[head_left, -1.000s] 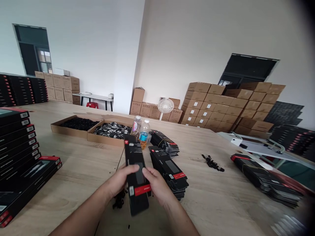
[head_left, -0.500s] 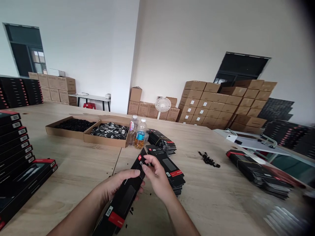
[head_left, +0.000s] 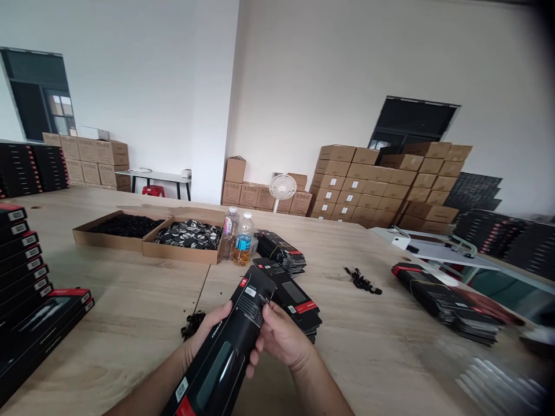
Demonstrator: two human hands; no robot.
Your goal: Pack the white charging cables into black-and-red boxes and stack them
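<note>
Between my hands is a black packaging box (head_left: 234, 341) with red ends and a dark window panel, tilted with its far end pointing away from me. Its front looks bowed and wide. My left hand (head_left: 208, 329) is closed around its left side, thumb on the front and fingertips showing past the right edge. My right hand (head_left: 284, 335) pinches the right edge near the far end, with the thumb on top. Just beyond lies a pile of similar flat black boxes (head_left: 295, 292), and behind it a banded bundle (head_left: 280, 251).
Two bottles (head_left: 243, 240) stand by a carton of black-and-white round pieces (head_left: 188, 236) and a carton of small black parts (head_left: 125, 226). Stacked black boxes (head_left: 21, 271) rise at left. Loose black bits (head_left: 363, 281) and another banded bundle (head_left: 442, 297) lie right.
The box has gone from flat and narrow to bowed and wider. My right hand has shifted from its front face down to the right edge. A black clump now shows beside my left hand.
</note>
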